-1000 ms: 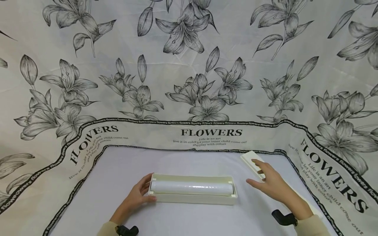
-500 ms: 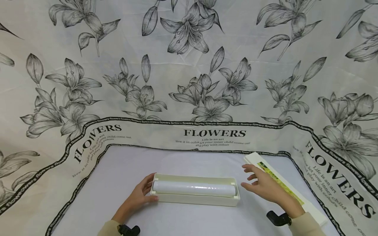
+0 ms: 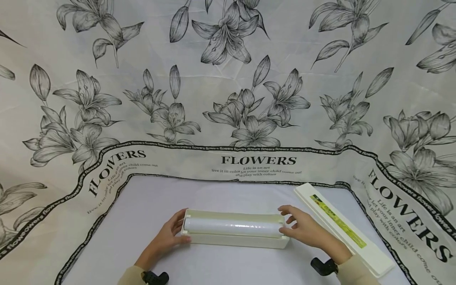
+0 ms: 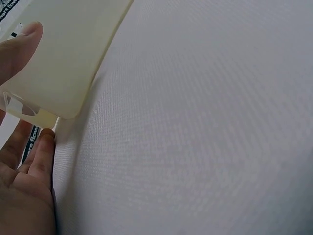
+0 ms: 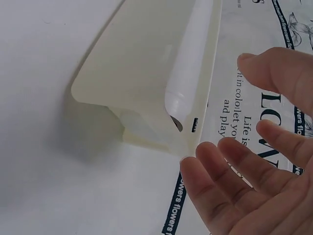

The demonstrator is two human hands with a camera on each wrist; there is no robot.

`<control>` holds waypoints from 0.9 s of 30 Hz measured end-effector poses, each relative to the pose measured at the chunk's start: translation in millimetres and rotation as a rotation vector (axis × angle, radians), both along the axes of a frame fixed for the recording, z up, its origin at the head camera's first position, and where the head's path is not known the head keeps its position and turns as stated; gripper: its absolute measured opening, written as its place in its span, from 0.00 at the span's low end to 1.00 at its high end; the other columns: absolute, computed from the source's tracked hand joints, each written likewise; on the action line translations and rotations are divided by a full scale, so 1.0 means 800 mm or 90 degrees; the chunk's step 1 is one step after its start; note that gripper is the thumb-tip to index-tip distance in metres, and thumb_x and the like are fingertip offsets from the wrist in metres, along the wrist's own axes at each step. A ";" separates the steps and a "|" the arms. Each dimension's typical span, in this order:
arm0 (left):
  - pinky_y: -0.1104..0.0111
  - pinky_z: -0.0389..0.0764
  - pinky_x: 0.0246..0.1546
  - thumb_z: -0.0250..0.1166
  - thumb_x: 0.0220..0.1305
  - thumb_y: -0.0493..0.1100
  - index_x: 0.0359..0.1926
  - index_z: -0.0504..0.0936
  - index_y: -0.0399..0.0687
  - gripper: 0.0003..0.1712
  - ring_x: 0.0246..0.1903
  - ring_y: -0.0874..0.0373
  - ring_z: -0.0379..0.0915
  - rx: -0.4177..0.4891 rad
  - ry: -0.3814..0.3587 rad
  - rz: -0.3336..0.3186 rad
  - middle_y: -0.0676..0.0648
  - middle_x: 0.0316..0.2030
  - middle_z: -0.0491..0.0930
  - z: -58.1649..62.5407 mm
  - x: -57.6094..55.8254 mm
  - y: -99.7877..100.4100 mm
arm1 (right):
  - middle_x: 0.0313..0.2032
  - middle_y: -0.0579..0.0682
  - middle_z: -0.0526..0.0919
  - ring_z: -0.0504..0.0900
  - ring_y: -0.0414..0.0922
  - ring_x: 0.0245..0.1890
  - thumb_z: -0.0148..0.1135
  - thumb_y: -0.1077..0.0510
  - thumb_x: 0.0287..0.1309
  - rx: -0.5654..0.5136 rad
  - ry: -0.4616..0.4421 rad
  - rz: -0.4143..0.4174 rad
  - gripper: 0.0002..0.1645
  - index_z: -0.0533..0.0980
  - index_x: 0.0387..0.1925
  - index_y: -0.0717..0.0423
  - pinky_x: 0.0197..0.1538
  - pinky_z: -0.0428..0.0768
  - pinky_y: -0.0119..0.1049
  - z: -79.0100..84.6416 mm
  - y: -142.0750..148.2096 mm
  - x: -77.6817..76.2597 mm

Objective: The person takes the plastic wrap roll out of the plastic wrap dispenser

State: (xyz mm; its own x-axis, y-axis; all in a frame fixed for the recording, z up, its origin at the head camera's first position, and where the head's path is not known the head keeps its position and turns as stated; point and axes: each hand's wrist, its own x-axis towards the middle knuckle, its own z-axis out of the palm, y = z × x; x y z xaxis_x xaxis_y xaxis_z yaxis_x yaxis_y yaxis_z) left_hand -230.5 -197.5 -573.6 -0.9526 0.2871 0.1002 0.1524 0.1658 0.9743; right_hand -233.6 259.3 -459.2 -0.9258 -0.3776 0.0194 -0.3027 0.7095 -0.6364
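White tablecloth [image 3: 149,206] carries the cream tray [image 3: 235,240], long axis left-right. Left hand [image 3: 167,237] grips its left end; right hand [image 3: 303,231], fingers spread, reaches its right end.

The head view is taken from above and behind the work, angled forward and down; the table [image 3: 221,265] fills the lower centre of the frame and the flowered backdrop [image 3: 228,79] the upper two thirds. The cream tray [image 3: 235,239] is seen whole at moderate range, low in the centre.

The left wrist view is taken very close, low over the table surface [image 4: 205,137]; only the tray's left end [image 4: 63,58] is caught, upper left, with fingertips [image 4: 44,147] at the left edge.

The right wrist view is taken close, facing along the tray's right end [image 5: 146,88], centre; fingers [image 5: 234,171] occupy the lower right.

The tray is shared by all three views.
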 end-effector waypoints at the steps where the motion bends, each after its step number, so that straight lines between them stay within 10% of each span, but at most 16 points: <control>1: 0.70 0.67 0.67 0.77 0.46 0.38 0.73 0.55 0.53 0.56 0.69 0.42 0.59 -0.001 -0.002 0.001 0.42 0.71 0.60 0.000 0.000 0.000 | 0.53 0.57 0.78 0.79 0.49 0.45 0.71 0.55 0.53 -0.001 0.002 0.005 0.34 0.69 0.60 0.55 0.42 0.85 0.42 -0.001 -0.001 0.000; 27: 0.65 0.68 0.67 0.78 0.44 0.38 0.72 0.56 0.54 0.57 0.68 0.42 0.60 0.010 -0.026 0.006 0.43 0.70 0.61 0.001 0.000 0.002 | 0.52 0.56 0.79 0.79 0.51 0.49 0.73 0.55 0.49 0.039 0.024 0.013 0.36 0.70 0.59 0.60 0.45 0.83 0.46 -0.019 -0.018 -0.001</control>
State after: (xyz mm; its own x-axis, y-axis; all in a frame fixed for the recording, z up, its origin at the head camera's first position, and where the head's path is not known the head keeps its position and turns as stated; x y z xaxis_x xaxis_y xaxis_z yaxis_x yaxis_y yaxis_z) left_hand -230.6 -196.1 -573.1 -0.9588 0.2766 0.0649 0.1102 0.1515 0.9823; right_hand -234.1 244.5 -474.5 -0.9171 -0.3974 0.0306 -0.3403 0.7407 -0.5792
